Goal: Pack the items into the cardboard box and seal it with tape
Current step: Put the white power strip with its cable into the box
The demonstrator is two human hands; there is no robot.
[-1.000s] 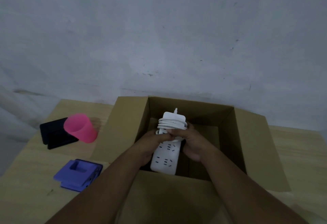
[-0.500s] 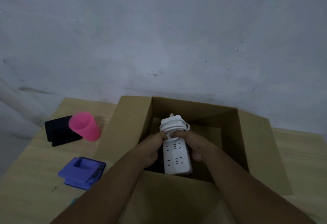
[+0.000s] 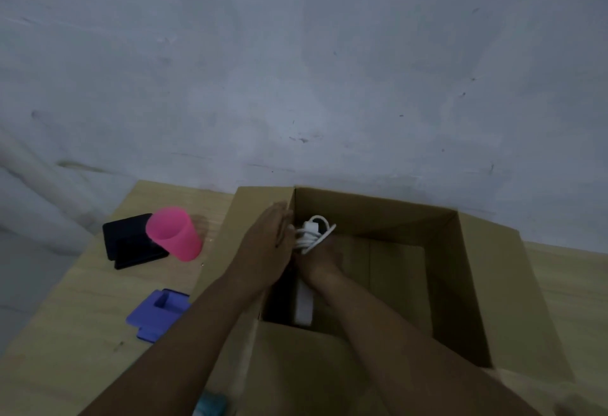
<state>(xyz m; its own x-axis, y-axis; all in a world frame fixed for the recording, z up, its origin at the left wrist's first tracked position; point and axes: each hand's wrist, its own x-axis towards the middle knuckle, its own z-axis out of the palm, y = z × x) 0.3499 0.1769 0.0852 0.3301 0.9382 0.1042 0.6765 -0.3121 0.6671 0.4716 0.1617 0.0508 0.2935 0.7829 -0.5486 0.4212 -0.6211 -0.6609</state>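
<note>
- Cardboard box (image 3: pixel 378 215): stands open on the counter (image 3: pixel 82 300), flaps spread outward, nothing sealed
- Power strip (image 3: pixel 304 307): white, inside the box along its left wall, its coiled cord (image 3: pixel 312 234) at the far end
- Right hand (image 3: pixel 317 262): down in the box, gripping the strip just below the cord
- Left hand (image 3: pixel 266 244): fingers straight and together, blurred, at the box's left wall beside the cord; holds nothing
- Not yet packed, left of the box: pink cup (image 3: pixel 176 238), black item (image 3: pixel 131 244), purple item (image 3: pixel 158 313)
- Progress: judged early; one item going in, three waiting, closing and taping to follow; no tape can be identified
</note>
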